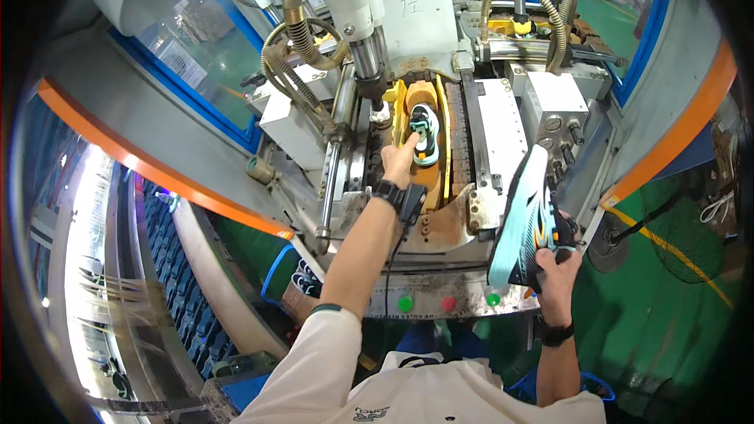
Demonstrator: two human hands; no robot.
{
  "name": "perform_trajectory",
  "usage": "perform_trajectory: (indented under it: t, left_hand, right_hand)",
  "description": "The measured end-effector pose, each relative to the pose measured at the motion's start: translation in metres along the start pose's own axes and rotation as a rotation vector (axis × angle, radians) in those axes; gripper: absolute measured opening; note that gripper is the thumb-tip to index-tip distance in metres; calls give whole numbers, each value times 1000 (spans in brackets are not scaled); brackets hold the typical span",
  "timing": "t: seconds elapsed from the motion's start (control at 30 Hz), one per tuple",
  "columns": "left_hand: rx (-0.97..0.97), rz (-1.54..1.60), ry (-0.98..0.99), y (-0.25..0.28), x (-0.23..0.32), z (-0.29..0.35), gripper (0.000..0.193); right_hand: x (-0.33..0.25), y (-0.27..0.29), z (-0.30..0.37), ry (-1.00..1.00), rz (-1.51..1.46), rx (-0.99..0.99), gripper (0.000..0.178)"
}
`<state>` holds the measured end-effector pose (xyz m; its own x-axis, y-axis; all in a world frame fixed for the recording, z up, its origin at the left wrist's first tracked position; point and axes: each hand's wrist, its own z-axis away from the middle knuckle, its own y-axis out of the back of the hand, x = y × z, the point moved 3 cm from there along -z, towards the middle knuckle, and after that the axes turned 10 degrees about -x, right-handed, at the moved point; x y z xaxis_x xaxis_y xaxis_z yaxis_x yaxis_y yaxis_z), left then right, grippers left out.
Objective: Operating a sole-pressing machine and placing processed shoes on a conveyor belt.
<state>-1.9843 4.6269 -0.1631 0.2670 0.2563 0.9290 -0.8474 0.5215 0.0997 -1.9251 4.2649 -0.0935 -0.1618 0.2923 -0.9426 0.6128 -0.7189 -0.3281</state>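
My left hand (398, 165) reaches into the press, one finger stretched out against the left side of a black, white and mint sneaker (426, 145). That sneaker lies in a long yellow-walled bed (447, 141), its upper facing up; my other left fingers are partly hidden. Out to the right, my right hand (556, 275) is closed round a second sneaker (525, 224), black with a thick mint and white sole and orange marks. This one is tilted on its side in the air, in front of the machine's right edge. A dark device is strapped at my left wrist.
A metal cylinder (367, 59) with hoses stands just left of the bed. Green and red buttons (448, 304) line the front panel. Orange-edged guards (157, 159) flank the machine. At left runs a dark ridged conveyor (177, 267); a round-based fan (609, 242) stands at right.
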Motion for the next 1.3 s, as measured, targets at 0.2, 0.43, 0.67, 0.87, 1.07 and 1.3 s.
perform_trajectory:
  t: [0.2, 0.43, 0.67, 0.87, 1.07, 1.3]
  left_hand:
    - [46, -466, -66, -17, -68, -139, 70]
    - [-396, 232, 132, 10, -40, -73, 35]
    - [-481, 435, 333, 134, 11, 190, 39]
    - [-195, 273, 141, 247, -12, 329, 50]
    - [283, -189, 318, 271, -104, 424, 52]
    - [628, 564, 21, 251, -158, 459, 54]
  right_hand:
    - [1, -9, -6, 37, 187, 241, 57]
    - [-8, -20, -104, 79, 557, 186, 50]
    - [49, -114, -266, -252, 943, -319, 50]
    - [163, -215, -281, -199, 1393, -176, 47]
    - [228, -222, -293, -12, 1510, -2, 37]
    - [154, -250, -163, 235, 1262, -415, 54]
